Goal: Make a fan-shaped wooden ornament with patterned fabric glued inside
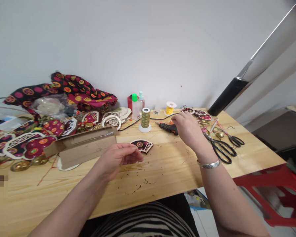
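My left hand (120, 157) hovers over the table just in front of a fan-shaped ornament (143, 144), its thumb and fingertips drawn together. Dark patterned cloth fills that ornament's pale cut-out frame, and my fingers hide part of its left side. Farther right, my right hand (188, 130) is raised with its fingertips pinched; whatever they hold is too fine to make out. A black and orange glue gun (171, 128) lies beside and partly behind that hand. Between the two hands, a spool of olive-gold thread (145, 118) stands upright.
A cardboard box (88, 148), ornaments, brass bells (20, 165) and patterned cloth (76, 85) crowd the left. Bottles (135, 107) and a yellow spool (170, 108) line the wall. Large scissors (223, 149) and smaller ones (236, 141) lie right. A red stool (273, 194) stands below.
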`<action>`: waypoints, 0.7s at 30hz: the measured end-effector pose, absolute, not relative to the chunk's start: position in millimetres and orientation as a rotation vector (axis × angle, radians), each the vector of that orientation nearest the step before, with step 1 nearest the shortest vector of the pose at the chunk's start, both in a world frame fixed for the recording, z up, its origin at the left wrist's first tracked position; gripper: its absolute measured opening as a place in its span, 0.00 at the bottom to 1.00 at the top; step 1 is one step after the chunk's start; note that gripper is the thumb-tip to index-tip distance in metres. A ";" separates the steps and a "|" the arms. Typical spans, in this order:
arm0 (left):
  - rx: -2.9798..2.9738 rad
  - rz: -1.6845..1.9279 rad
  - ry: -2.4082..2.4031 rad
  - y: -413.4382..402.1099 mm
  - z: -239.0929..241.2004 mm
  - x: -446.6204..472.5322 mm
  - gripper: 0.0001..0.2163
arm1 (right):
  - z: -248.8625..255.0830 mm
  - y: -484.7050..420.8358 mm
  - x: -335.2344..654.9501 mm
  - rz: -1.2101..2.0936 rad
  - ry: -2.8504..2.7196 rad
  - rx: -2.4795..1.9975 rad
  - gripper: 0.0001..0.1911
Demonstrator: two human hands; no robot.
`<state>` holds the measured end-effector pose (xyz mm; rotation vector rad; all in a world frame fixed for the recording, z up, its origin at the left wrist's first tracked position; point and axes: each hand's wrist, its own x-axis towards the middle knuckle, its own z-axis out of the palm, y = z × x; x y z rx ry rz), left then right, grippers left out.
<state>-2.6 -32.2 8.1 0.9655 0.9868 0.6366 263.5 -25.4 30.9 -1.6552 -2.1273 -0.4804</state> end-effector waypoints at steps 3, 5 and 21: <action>0.967 0.636 0.987 -32.4 8.6 -2.1 0.11 | 32.1 -25.3 261.8 -0.489 -2.124 -1.646 0.14; 0.968 0.638 0.987 -32.4 8.4 -2.4 0.11 | 33.4 -25.0 260.8 -0.467 -2.107 -1.646 0.14; 0.959 0.636 0.977 -34.6 5.8 -3.2 0.09 | 28.4 -15.4 246.9 0.623 -1.300 -1.363 0.10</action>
